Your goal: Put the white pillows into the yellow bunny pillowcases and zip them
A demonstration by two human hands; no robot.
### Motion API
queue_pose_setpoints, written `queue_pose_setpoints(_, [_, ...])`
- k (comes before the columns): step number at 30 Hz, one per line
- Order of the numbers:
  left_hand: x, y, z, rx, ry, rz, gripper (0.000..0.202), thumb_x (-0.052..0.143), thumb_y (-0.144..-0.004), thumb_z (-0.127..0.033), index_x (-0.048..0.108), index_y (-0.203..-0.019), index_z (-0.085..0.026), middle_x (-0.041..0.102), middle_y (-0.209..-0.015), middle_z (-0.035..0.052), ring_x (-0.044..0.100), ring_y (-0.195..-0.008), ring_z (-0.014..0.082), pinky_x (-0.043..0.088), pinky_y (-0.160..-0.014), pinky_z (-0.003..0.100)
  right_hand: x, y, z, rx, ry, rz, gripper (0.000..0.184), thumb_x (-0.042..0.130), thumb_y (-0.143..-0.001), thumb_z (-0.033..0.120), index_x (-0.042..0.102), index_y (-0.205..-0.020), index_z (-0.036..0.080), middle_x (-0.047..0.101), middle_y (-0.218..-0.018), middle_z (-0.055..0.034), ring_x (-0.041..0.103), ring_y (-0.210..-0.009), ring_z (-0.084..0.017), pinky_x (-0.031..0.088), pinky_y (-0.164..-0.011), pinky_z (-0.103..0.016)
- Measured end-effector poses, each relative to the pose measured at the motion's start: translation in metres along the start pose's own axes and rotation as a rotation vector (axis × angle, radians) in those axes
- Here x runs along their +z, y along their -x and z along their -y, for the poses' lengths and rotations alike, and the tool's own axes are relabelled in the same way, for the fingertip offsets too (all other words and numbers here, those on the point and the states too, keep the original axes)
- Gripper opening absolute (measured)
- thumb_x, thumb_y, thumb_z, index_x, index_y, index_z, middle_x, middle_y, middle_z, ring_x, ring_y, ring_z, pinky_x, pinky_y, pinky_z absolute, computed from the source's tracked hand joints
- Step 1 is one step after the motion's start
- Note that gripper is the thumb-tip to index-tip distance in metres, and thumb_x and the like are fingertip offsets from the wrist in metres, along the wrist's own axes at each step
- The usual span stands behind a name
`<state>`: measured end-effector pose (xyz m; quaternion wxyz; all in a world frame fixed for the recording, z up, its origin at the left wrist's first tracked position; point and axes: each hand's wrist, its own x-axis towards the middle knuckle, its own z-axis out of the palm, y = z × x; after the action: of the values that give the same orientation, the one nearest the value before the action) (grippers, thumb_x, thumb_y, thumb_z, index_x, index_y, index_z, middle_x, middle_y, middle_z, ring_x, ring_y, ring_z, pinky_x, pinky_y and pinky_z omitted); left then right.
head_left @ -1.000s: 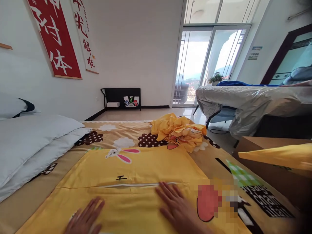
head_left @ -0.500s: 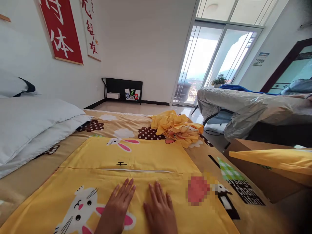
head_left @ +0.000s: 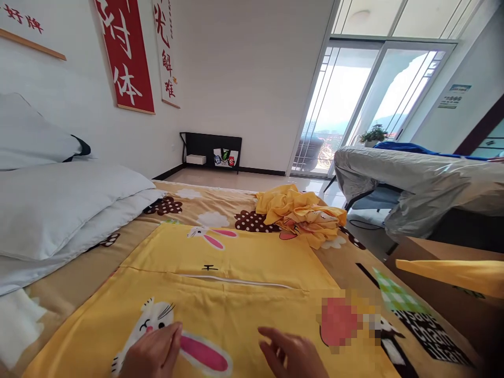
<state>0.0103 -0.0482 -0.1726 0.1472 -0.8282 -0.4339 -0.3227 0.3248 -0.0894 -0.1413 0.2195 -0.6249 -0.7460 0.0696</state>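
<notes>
A yellow pillowcase point(head_left: 236, 304) with rabbit prints lies spread flat on the bed. A seam crosses it, with a narrow white strip showing along a slit. Low over the rabbit's face, my left hand point(head_left: 153, 352) has its fingers bent and pressed together. Whether cloth is pinched in them is hidden. My right hand point(head_left: 293, 354) hovers over or lightly touches the plain yellow part to the right, its fingers loosely curled and apart, holding nothing visible. A crumpled yellow cloth point(head_left: 299, 212) lies beyond the pillowcase's far right corner.
White pillows point(head_left: 74, 205) are stacked on the left of the patterned bed sheet point(head_left: 212, 202). Beside the bed at right stands a cardboard box point(head_left: 429, 268) with yellow cloth point(head_left: 452, 273) over it. Behind it is a plastic-covered piece of furniture point(head_left: 413, 168).
Both hands have drawn back toward me and moved apart. Fingers that lay flat on the pillowcase are now bent, the left ones closed together. The view has shifted left.
</notes>
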Motion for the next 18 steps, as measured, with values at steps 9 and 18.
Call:
queue_pose_setpoints(9, [0.054,-0.112,-0.072,-0.055,0.170,0.508,0.038,0.043,-0.083,-0.008,0.061,-0.116,-0.013,0.062,-0.116,0.0149,0.056,-0.110,0.0266,0.044,-0.097,0.043,0.026,-0.158,0.026,-0.186,0.239,0.222,0.026,0.046,-0.087,0.020,0.069,-0.098,0.020,0.074,-0.091,-0.0040,0.068,-0.084,-0.019,0.045,-0.069,-0.025])
queue_pose_setpoints(18, [0.050,-0.105,-0.079,-0.115,0.249,0.574,0.024,0.039,-0.090,-0.017,0.061,-0.098,-0.016,0.064,-0.103,0.0101,0.057,-0.096,0.0246,0.046,-0.090,0.041,0.048,-0.202,0.002,-0.114,0.361,0.147,0.024,0.047,-0.095,0.034,0.063,-0.104,0.019,0.072,-0.098,-0.0112,0.067,-0.093,-0.023,0.045,-0.078,-0.032])
